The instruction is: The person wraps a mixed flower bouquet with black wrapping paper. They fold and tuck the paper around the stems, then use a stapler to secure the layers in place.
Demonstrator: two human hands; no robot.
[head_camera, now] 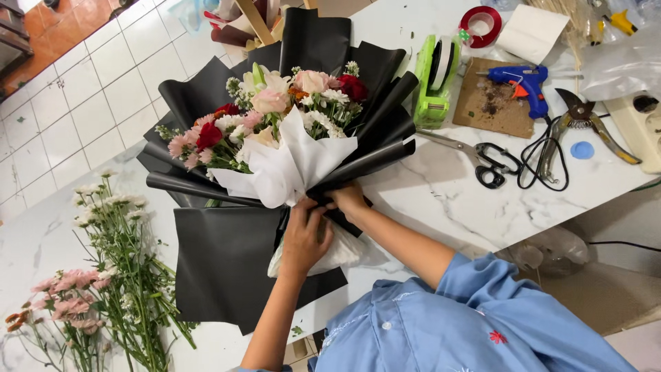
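Bare tabletop (441, 200) right of bouquet (275, 138) is passable; scissors (475, 155), tape dispenser (435, 79) block farther; loose flowers (103, 275) crowd left.

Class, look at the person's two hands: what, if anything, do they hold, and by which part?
Both the left hand and the right hand grip the bouquet at its gathered neck, where the white and black wrapping paper bunches below the flowers.

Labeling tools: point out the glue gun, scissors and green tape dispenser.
glue gun (525, 77): head view, on its blue body.
scissors (490, 163): head view, on the black handles.
green tape dispenser (432, 81): head view, on its green side.
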